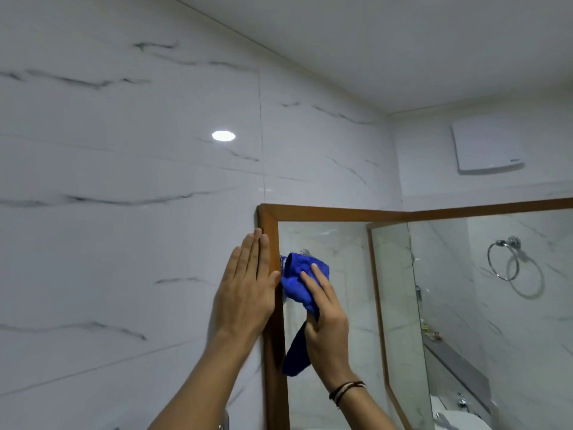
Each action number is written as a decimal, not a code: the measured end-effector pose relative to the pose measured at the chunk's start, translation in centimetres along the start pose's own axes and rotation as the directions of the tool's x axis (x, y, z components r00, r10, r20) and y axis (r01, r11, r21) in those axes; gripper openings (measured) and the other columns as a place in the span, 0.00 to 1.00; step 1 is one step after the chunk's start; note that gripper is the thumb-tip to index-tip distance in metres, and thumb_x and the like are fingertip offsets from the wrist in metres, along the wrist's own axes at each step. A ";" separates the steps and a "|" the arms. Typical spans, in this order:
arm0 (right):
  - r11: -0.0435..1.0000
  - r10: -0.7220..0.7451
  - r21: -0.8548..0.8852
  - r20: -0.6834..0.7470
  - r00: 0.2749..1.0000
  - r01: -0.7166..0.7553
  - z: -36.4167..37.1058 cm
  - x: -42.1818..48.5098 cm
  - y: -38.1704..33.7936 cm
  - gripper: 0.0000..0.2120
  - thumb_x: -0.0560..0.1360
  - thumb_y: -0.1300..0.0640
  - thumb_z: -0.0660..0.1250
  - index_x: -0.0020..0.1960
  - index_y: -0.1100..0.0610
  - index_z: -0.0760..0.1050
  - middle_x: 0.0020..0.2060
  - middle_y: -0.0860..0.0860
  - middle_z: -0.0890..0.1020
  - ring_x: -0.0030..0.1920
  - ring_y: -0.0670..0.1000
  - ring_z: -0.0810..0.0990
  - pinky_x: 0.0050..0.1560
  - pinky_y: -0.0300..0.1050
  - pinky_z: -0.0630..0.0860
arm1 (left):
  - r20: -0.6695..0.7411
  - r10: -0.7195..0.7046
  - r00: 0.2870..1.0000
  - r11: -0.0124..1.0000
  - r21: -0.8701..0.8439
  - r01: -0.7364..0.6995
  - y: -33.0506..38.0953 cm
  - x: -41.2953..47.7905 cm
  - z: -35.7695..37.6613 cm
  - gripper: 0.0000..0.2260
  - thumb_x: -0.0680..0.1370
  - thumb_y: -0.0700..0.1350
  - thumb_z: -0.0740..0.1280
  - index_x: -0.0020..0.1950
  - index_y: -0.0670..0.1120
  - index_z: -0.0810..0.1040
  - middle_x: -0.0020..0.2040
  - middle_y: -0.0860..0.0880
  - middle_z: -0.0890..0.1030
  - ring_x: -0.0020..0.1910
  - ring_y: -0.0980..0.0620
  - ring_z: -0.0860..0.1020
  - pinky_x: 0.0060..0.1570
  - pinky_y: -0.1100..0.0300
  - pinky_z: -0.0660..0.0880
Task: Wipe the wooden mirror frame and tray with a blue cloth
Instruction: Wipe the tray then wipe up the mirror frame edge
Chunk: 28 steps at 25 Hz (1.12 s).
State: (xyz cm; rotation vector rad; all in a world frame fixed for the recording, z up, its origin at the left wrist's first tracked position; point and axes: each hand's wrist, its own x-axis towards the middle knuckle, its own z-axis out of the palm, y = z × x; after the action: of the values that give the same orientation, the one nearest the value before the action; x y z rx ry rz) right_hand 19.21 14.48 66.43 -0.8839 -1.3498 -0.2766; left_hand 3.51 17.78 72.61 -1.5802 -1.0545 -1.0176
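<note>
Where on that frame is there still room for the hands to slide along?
The frame's top rail is bare, and so is its left rail below the left hand. Mid-left is crowded: left hand flat there, right hand pressing the cloth beside it.

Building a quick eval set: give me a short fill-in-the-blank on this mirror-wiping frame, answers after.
1. The blue cloth is held in the person's ____ hand.
2. The left hand lies flat, fingers together, against the tiled wall and the ____ side of the wooden mirror frame.
3. The bracelet sits on the ____ wrist.
4. The towel ring seen in the mirror is ____ in shape.

Missing words: right; left; right; round
</note>
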 end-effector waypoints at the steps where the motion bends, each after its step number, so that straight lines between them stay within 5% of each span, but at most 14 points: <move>1: 1.000 0.003 0.011 -0.015 1.000 -0.003 0.0 1.3 -0.2 0.38 0.75 0.83 0.68 0.81 0.58 0.75 0.83 0.52 0.74 0.83 0.52 0.71 0.81 0.26 0.61 | -0.021 0.003 1.000 1.000 0.012 -0.002 -0.1 0.3 0.1 0.32 0.92 0.53 0.50 0.90 0.35 0.49 0.91 0.36 0.51 0.90 0.39 0.54 0.88 0.43 0.60; 5: 0.989 0.059 0.143 -0.143 0.988 -0.038 0.3 6.7 0.5 0.39 0.74 0.85 0.61 0.79 0.59 0.77 0.81 0.55 0.77 0.83 0.53 0.72 0.84 0.30 0.61 | -0.050 0.033 0.998 0.999 0.044 -0.031 -0.2 0.1 1.4 0.33 0.92 0.54 0.48 0.90 0.34 0.45 0.91 0.34 0.46 0.91 0.38 0.47 0.89 0.41 0.56; 8: 0.919 0.323 0.310 -0.241 0.915 -0.243 0.2 11.7 2.9 0.35 0.78 0.82 0.58 0.78 0.58 0.78 0.78 0.57 0.80 0.80 0.58 0.77 0.83 0.48 0.71 | -0.060 0.032 0.998 0.999 0.040 -0.030 -0.2 0.1 2.0 0.33 0.92 0.54 0.47 0.90 0.34 0.45 0.91 0.33 0.46 0.91 0.36 0.48 0.88 0.38 0.57; 11: 0.841 0.480 0.364 -0.162 0.862 -0.400 1.0 14.6 4.6 0.28 0.86 0.74 0.60 0.82 0.57 0.74 0.81 0.61 0.74 0.82 0.64 0.73 0.82 0.54 0.72 | -0.087 0.029 0.996 0.999 0.048 -0.025 -0.2 0.1 2.3 0.33 0.92 0.55 0.47 0.90 0.34 0.46 0.91 0.33 0.48 0.90 0.35 0.50 0.88 0.38 0.57; 15: 0.894 0.391 0.289 -0.130 0.911 -0.342 3.3 13.9 4.2 0.28 0.90 0.66 0.62 0.88 0.51 0.65 0.88 0.55 0.64 0.91 0.58 0.53 0.89 0.57 0.58 | -0.127 0.024 0.992 0.998 0.055 -0.017 -0.1 0.2 3.0 0.34 0.92 0.55 0.50 0.90 0.34 0.47 0.91 0.33 0.49 0.91 0.36 0.51 0.88 0.39 0.56; 20: 0.870 0.321 0.411 -0.056 0.945 -0.272 4.0 12.7 2.3 0.21 0.92 0.54 0.60 0.84 0.53 0.70 0.83 0.59 0.73 0.86 0.64 0.67 0.85 0.65 0.67 | -0.135 0.022 0.991 0.997 0.076 -0.012 0.0 0.2 3.0 0.33 0.92 0.54 0.49 0.90 0.34 0.46 0.90 0.32 0.49 0.91 0.36 0.51 0.88 0.40 0.56; 23: 0.910 0.201 0.364 0.030 0.979 -0.198 3.8 11.4 2.8 0.23 0.92 0.56 0.60 0.86 0.53 0.67 0.88 0.55 0.66 0.91 0.58 0.55 0.90 0.55 0.56 | -0.141 0.004 0.990 0.998 0.062 0.005 0.2 0.2 2.9 0.33 0.92 0.54 0.49 0.90 0.34 0.45 0.91 0.34 0.49 0.91 0.38 0.51 0.89 0.41 0.57; 26: 0.860 0.381 0.379 -0.033 0.924 -0.341 2.9 12.1 3.1 0.22 0.92 0.57 0.60 0.85 0.53 0.67 0.88 0.55 0.65 0.90 0.58 0.57 0.85 0.48 0.60 | -0.127 0.008 0.992 0.999 0.049 -0.002 0.2 0.0 2.9 0.33 0.92 0.54 0.48 0.90 0.34 0.45 0.91 0.34 0.48 0.91 0.38 0.50 0.89 0.40 0.57; 28: 0.881 0.301 0.395 -0.042 0.953 -0.261 3.6 11.1 1.7 0.22 0.91 0.57 0.60 0.85 0.50 0.67 0.87 0.51 0.66 0.90 0.53 0.57 0.88 0.51 0.57 | -0.140 0.011 0.990 0.999 0.050 -0.004 0.2 0.0 3.0 0.32 0.92 0.53 0.49 0.90 0.34 0.46 0.91 0.33 0.48 0.91 0.37 0.50 0.89 0.40 0.56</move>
State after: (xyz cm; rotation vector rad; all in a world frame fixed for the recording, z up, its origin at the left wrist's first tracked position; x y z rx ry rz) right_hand 20.45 21.46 75.89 -0.7087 -1.1099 0.1675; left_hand 4.11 20.65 71.89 -1.4498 -0.9699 -1.0727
